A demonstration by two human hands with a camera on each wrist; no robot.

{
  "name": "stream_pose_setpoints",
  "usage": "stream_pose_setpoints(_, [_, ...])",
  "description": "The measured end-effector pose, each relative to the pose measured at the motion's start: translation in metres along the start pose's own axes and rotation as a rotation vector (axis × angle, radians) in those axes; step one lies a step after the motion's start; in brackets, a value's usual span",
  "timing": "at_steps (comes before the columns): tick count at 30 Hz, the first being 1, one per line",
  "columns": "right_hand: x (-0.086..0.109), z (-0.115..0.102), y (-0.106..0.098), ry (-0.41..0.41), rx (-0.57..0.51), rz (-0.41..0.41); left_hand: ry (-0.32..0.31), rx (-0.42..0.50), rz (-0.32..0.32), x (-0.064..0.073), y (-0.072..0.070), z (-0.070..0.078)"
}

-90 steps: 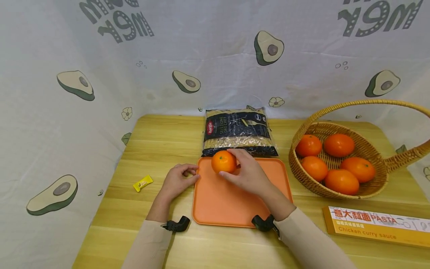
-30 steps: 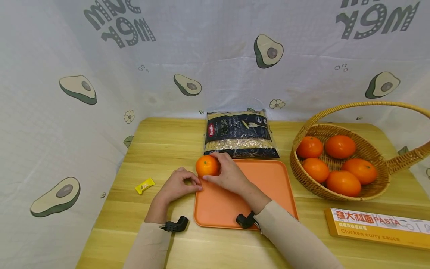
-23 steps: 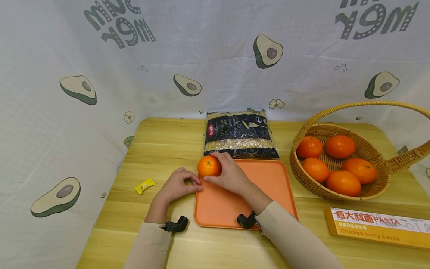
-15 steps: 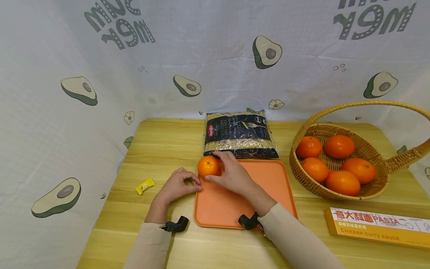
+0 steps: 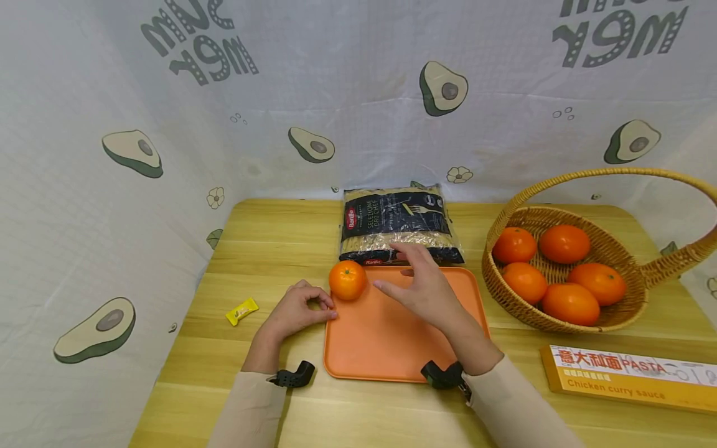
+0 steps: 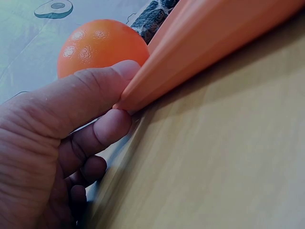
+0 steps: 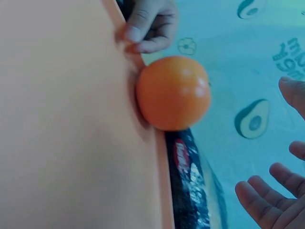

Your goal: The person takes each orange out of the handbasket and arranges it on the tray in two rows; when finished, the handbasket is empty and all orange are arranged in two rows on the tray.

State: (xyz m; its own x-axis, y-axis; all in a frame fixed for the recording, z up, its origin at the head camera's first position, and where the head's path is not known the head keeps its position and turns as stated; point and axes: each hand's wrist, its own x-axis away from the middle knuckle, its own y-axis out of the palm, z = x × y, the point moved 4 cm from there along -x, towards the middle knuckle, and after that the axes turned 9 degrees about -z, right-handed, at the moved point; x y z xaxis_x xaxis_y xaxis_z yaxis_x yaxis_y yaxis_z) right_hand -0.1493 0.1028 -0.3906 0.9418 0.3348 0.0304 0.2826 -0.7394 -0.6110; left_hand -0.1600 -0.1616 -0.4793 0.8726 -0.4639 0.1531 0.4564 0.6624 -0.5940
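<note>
An orange (image 5: 347,280) rests in the far left corner of a shallow orange tray (image 5: 392,336). My left hand (image 5: 299,308) is at the tray's left side. In the left wrist view, its thumb (image 6: 95,86) and forefinger pinch the tray's rim, with the other fingers curled beneath. Over the tray, to the right of the fruit, my right hand (image 5: 428,289) holds nothing. Its fingers are spread and apart from the orange, as the right wrist view shows with the orange (image 7: 174,93) standing by itself.
A bag of pasta (image 5: 394,224) lies behind the tray. To the right stand a wicker basket (image 5: 493,274) with several oranges and a tall arched handle, and a long pasta box (image 5: 627,376). A small yellow packet (image 5: 242,311) lies to the left.
My right hand carried the orange leftward to the tray's far left corner, let go of it and drew back to the right. My left hand has moved slightly along the tray's left edge.
</note>
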Motion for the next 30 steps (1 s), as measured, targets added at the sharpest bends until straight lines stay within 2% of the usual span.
stream_pose_setpoints(6, [0.017, 0.009, -0.029, -0.033, 0.055, 0.100, 0.003, 0.008, -0.006, 0.000, 0.001, 0.001])
stream_pose_setpoints(15, [0.041, 0.023, -0.069, -0.012, 0.165, 0.208, 0.019, 0.005, -0.003, 0.000, 0.001, 0.001])
stream_pose_setpoints(20, [0.052, 0.034, -0.088, 0.006, 0.216, 0.235, 0.029, 0.002, 0.002, 0.000, 0.001, 0.000])
stream_pose_setpoints(30, [0.075, 0.061, -0.128, 0.064, 0.396, 0.255, 0.028, 0.001, -0.002, -0.001, 0.001, -0.001])
